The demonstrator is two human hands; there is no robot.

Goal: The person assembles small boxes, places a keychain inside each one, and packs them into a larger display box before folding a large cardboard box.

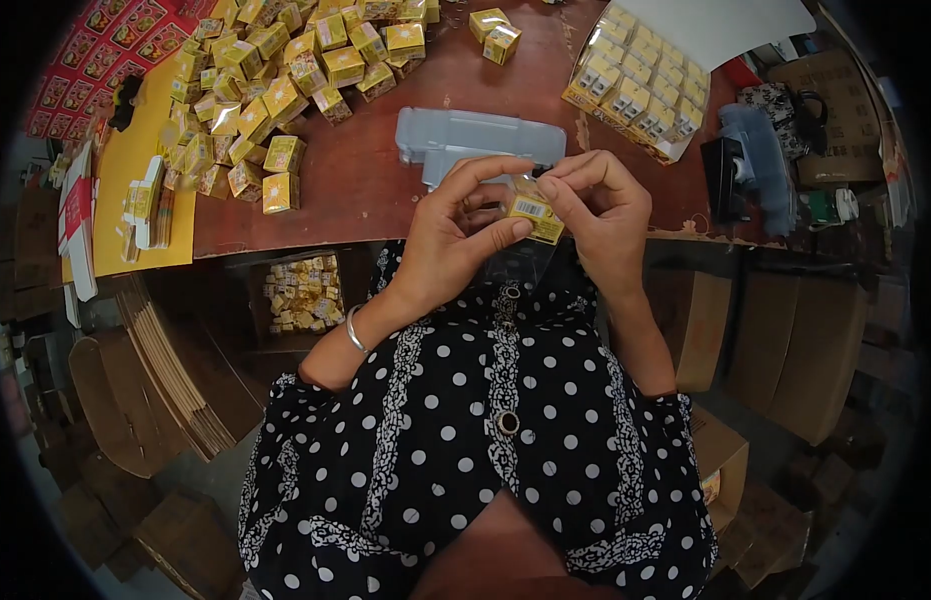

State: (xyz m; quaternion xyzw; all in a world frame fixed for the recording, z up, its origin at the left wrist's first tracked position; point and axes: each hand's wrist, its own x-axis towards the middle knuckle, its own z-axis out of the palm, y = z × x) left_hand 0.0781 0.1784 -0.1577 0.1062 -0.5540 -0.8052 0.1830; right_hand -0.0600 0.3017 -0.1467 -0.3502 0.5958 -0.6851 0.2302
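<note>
Just in front of my chest, my left hand grips a small yellow box between thumb and fingers. A barcode label faces up on it. Clear plastic film stands out around the box and hangs below it. At the box's upper right, my right hand pinches the film between thumb and forefinger. Right behind the hands lie clear plastic trays on the red-brown table. A bracelet circles my left wrist.
A heap of small yellow boxes covers the back left. Two more boxes lie apart. At the back right stands a display carton filled with small boxes. Under the table edge, an open carton holds many more. Flattened cardboard leans at left.
</note>
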